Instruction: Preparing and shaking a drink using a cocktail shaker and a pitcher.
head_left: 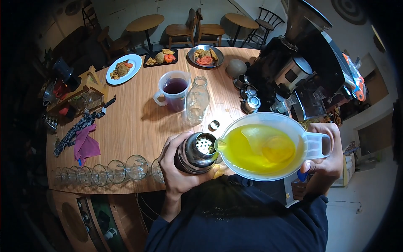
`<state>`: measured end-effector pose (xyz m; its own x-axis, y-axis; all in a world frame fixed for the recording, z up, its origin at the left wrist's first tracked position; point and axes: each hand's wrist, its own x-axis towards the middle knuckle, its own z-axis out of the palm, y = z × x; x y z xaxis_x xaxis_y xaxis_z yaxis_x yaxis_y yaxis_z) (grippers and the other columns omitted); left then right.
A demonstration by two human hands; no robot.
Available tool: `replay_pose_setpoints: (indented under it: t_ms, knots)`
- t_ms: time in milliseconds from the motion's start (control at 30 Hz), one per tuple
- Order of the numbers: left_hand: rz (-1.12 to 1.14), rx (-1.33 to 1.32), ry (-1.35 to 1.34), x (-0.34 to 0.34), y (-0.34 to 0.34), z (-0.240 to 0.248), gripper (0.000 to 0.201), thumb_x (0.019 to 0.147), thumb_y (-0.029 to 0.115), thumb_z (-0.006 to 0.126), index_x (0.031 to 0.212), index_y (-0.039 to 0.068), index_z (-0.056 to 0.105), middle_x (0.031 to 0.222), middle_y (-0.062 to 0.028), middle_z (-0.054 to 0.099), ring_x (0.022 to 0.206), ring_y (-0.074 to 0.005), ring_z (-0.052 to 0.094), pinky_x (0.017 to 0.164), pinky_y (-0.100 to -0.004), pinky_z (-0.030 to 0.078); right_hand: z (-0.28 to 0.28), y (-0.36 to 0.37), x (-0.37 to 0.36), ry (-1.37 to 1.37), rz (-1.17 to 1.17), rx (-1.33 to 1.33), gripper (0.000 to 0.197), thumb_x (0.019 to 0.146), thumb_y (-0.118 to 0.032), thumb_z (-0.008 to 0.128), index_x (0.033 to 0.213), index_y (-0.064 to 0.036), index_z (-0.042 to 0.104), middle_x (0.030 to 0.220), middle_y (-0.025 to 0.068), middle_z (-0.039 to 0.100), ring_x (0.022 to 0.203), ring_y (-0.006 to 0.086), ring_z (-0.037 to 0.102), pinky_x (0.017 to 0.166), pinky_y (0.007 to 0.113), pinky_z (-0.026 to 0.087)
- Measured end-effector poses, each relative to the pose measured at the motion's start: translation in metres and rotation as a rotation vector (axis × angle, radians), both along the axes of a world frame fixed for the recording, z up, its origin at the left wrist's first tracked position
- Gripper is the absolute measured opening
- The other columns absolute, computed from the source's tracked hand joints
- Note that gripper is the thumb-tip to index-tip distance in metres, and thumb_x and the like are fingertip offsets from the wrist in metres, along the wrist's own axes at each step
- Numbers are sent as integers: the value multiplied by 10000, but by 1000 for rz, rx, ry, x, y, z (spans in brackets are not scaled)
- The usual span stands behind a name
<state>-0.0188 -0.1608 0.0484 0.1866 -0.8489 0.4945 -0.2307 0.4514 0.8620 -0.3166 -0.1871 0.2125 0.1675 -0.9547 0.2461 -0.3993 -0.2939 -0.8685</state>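
My left hand (178,157) is wrapped round a metal cocktail shaker (194,158), whose perforated strainer top faces up. With its fingers closed on the handle, my right hand (329,153) holds a translucent plastic measuring jug (268,174) containing yellow-green liquid (260,147). The jug is tilted to the left, and its spout meets the rim of the strainer. Yellow liquid shows in the spout; I cannot tell how much runs into the shaker. A small metal cap (214,125) lies on the table just beyond the shaker. Behind it stands a clear glass bottle (197,103).
Beside the bottle is a jug of dark purple liquid (175,90). Several glasses (116,171) line the near left edge of the wooden table (126,109). A purple cloth (87,145) lies left. Plates of food (135,63) stand at the back, a coffee grinder (294,69) at right.
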Motion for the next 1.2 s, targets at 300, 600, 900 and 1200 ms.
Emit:
replay_pose_setpoints:
  t_ms: [300, 600, 900, 1200]
  knots:
    - [-1, 0, -15, 1, 0, 0, 871, 528, 377, 1019, 1219, 5, 643, 1096, -135, 682, 999, -264, 701, 911, -379, 560, -2, 5, -13, 47, -72, 60, 808, 369, -515, 1050, 875, -67, 607, 798, 14, 609, 736, 136, 621, 700, 266, 474]
    - [-4, -8, -12, 1, -1, -3, 873, 537, 387, 1016, 1224, 3, 639, 1089, -133, 675, 992, -261, 701, 901, -374, 562, -14, 8, -21, 43, -73, 11, 1022, 368, -493, 1059, 1132, -30, 564, 969, 56, 601, 877, 166, 641, 803, 311, 526]
    - [-33, -23, -101, 6, -1, -6, 900, 554, 279, 999, 1289, -25, 578, 1140, -129, 654, 1031, -230, 696, 941, -354, 569, -10, 5, -20, 77, -66, 53, 957, 355, -508, 1055, 1053, -39, 600, 937, 55, 607, 849, 171, 646, 766, 308, 527]
    - [-18, -24, -64, 4, -1, -4, 885, 543, 324, 1005, 1255, -16, 605, 1110, -134, 668, 1007, -246, 697, 918, -366, 564, -8, 8, -12, 35, -111, 39, 904, 349, -504, 1059, 985, -41, 613, 898, 26, 597, 850, 160, 628, 763, 302, 498]
